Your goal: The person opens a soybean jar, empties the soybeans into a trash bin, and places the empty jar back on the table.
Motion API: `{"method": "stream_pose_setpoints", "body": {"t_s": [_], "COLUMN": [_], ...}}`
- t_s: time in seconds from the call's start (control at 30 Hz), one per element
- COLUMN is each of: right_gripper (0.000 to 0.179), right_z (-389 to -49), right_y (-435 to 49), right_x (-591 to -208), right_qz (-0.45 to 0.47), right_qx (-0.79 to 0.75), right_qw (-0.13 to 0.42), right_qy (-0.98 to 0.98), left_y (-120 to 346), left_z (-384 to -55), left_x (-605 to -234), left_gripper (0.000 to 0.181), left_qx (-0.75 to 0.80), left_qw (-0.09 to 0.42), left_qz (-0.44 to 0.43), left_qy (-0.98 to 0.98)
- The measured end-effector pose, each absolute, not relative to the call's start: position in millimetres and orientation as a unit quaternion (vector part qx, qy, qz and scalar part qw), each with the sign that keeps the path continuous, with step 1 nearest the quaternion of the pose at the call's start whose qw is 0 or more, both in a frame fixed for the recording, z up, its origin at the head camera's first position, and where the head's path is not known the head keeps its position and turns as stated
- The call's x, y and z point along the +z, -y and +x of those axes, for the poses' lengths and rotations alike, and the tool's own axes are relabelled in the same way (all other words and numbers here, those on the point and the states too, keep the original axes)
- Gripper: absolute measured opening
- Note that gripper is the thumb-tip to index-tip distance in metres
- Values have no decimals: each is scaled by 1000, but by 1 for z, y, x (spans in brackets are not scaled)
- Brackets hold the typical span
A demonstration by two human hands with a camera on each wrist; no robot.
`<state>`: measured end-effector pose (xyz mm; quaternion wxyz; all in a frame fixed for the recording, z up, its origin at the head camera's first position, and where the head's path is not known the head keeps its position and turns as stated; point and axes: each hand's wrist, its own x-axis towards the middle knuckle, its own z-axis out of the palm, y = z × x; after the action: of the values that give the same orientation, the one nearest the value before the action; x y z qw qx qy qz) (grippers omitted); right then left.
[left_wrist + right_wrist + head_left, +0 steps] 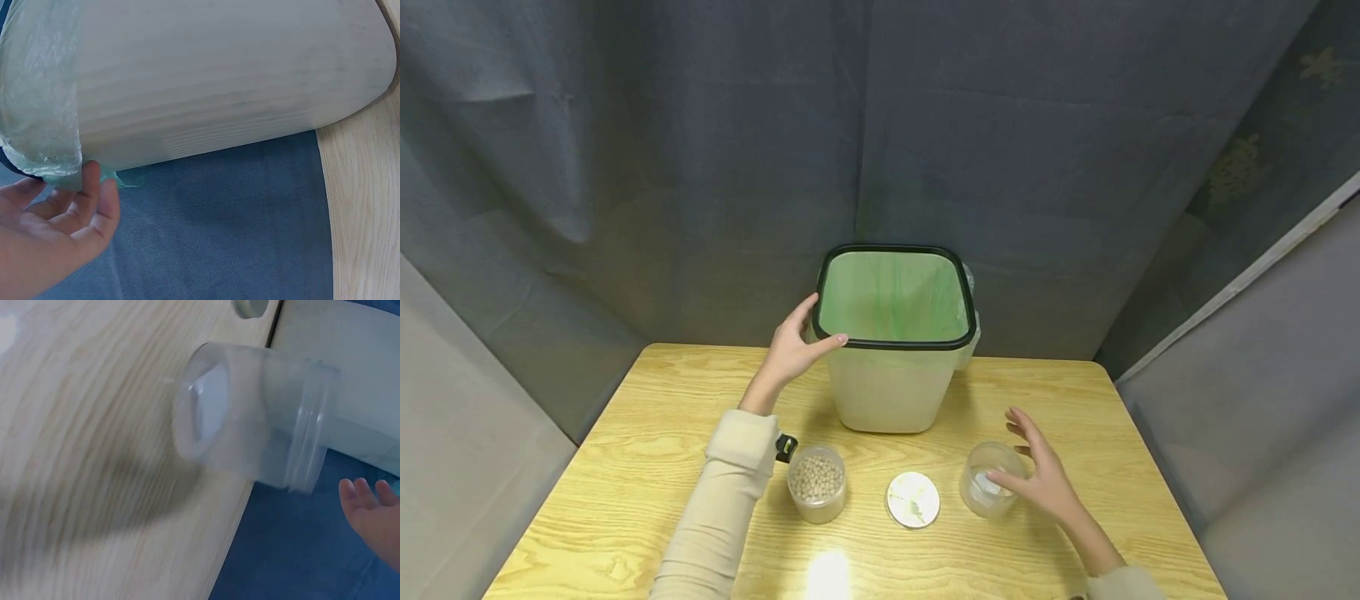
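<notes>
A pale trash bin (pixel 891 387) with a black rim (pixel 898 343) and a green bag liner (pixel 891 296) stands at the middle of the table's far edge. My left hand (pixel 790 348) is at its left front corner, thumb by the front rim and fingers along the left side; the left wrist view has the fingertips beside the bag's edge (pixel 44 125). My right hand (pixel 1041 475) is spread around the right side of a clear lidless jar (pixel 977 492). A white patch shows at that jar's base. In the right wrist view, the fingers are apart from the jar (pixel 250 415).
Left of centre stands a clear jar (pixel 817 487) of pale round beans, close to my left wrist. A round white lid (pixel 913 500) lies between the two jars on the wooden table (pixel 685 408). Dark curtain (pixel 722 167) hangs behind, with grey panels on both sides.
</notes>
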<state>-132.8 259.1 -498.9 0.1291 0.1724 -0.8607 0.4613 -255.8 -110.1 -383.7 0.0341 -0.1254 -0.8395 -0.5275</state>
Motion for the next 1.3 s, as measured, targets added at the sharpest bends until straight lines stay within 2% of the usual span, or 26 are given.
{"method": "stream_pose_setpoints", "body": {"t_s": [0.47,0.7,0.97,1.1,1.3], "right_gripper": [97,96,94,96,100], "right_z": [-144,-139,-138,-140,-149], "right_y": [-214,-187,-157,-145,-133], "right_x": [-486,-465,-465,-474,-507], "right_qz": [223,232,258,265,266], "right_qx": [478,493,505,500,487], "right_qw": [129,77,61,56,30], "right_qy": [840,835,821,822,832], "left_y": [108,109,113,115,120], "left_z": [-256,-256,-255,-254,-252], "left_x": [-384,-384,-381,-380,-381], "left_gripper": [84,84,84,84,85], "left_qx": [-522,-522,-502,-488,-463], "left_qw": [31,30,31,31,29], "left_qz": [-131,-135,-148,-150,-151], "left_qy": [842,842,851,860,873]}}
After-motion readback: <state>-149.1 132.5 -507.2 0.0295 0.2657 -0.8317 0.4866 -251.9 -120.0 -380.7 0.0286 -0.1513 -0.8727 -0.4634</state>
